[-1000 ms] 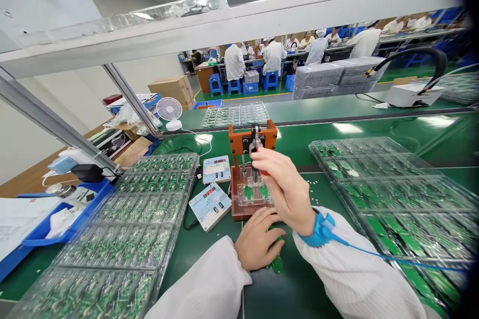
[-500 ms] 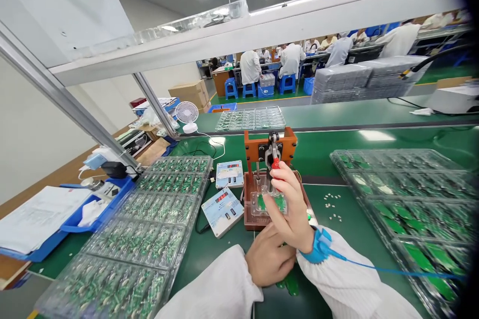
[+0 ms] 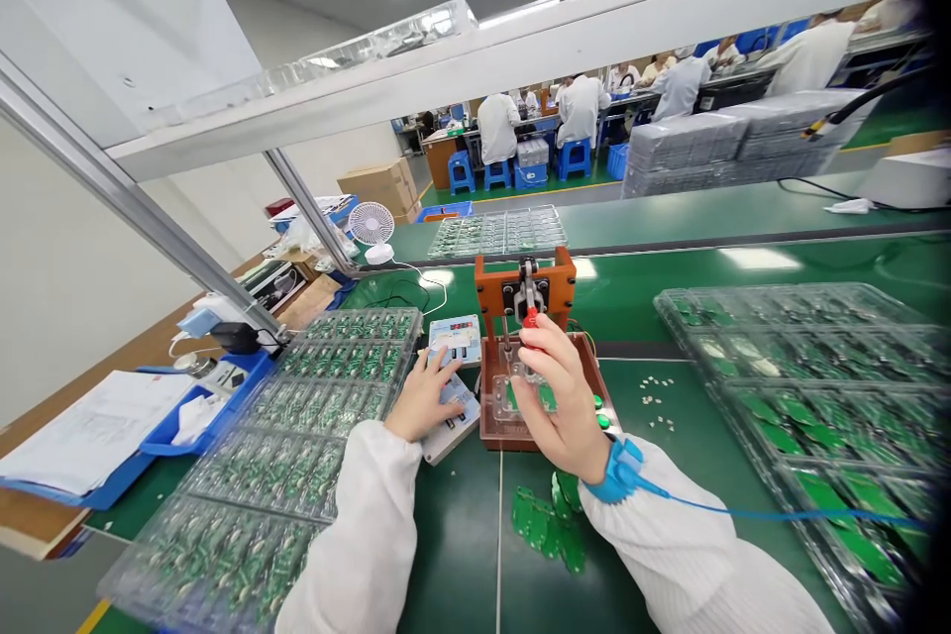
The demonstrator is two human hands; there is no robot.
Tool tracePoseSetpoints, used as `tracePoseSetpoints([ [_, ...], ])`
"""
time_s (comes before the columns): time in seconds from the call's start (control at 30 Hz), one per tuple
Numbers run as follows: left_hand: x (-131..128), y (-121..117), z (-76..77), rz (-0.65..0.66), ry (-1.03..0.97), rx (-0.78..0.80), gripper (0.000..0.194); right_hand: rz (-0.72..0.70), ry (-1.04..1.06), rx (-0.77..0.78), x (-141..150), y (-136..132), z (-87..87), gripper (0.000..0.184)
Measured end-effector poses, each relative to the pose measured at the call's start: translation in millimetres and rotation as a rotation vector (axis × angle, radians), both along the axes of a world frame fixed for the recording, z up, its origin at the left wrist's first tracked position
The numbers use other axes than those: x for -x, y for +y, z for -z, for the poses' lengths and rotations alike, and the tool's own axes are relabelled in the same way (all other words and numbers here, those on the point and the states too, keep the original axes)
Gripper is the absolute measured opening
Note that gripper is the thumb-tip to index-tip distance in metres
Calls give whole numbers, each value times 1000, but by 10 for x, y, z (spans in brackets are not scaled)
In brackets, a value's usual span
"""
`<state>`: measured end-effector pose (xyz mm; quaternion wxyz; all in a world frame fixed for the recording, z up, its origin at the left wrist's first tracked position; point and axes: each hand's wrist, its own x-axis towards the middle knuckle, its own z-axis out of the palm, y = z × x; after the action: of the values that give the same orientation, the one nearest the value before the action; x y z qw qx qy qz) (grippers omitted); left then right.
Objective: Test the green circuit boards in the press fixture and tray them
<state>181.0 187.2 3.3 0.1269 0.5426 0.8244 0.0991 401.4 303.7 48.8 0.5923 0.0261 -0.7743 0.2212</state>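
the right hand (image 3: 557, 396) pinches the red-tipped lever (image 3: 529, 318) of a toggle clamp on an orange test fixture (image 3: 524, 279), fingers closed around it, above a clear jig (image 3: 506, 406) holding green circuit boards. the left hand (image 3: 423, 396) rests with fingers spread on a digital meter (image 3: 459, 411). loose green boards (image 3: 546, 525) lie on the table (image 3: 461, 545) nearby.

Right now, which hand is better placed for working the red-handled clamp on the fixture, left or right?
Right, I think. The right hand has its fingers on the red handle of the toggle clamp, while the left hand rests off to the side on the lower digital tester.
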Motion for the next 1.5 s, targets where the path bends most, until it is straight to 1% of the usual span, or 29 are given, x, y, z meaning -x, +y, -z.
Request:
tracePoseSetpoints([
  [0.03,83,45,-33,21,-4,112,91,2,-3,-2,-4,2,-2,73],
  [0.07,144,91,-64,46,-8,197,101,3,-6,-4,-8,3,-6,72],
  [0.17,220,225,-128,105,23,344,120,-2,-10,-11,-21,7,-25,70],
  [0.27,224,333,-151,128,91,421,129,-5,-6,-13,-31,8,-53,68],
  [0.37,222,395,-153,133,110,482,131,-7,-6,-13,-31,11,-75,66],
  [0.53,239,415,-151,137,76,487,132,12,-12,-8,-21,10,-71,63],
  [0.67,298,354,-150,145,49,460,132,15,-21,-10,-30,3,-72,64],
  [0.8,389,256,-156,117,33,503,134,11,-19,-16,-42,4,-81,64],
  [0.9,419,222,-169,131,45,535,133,22,-19,-10,-37,13,-70,64],
  [1.07,409,247,-196,123,66,518,139,18,-27,1,-33,6,-54,65],
  [1.17,415,270,-201,131,66,551,139,11,-21,-1,-42,-6,-60,64],
  [1.37,455,278,-165,136,69,532,140,4,-26,-1,-42,-4,-64,65],
  [1.5,431,297,-145,144,100,549,140,1,-22,1,-34,1,-53,66],
])
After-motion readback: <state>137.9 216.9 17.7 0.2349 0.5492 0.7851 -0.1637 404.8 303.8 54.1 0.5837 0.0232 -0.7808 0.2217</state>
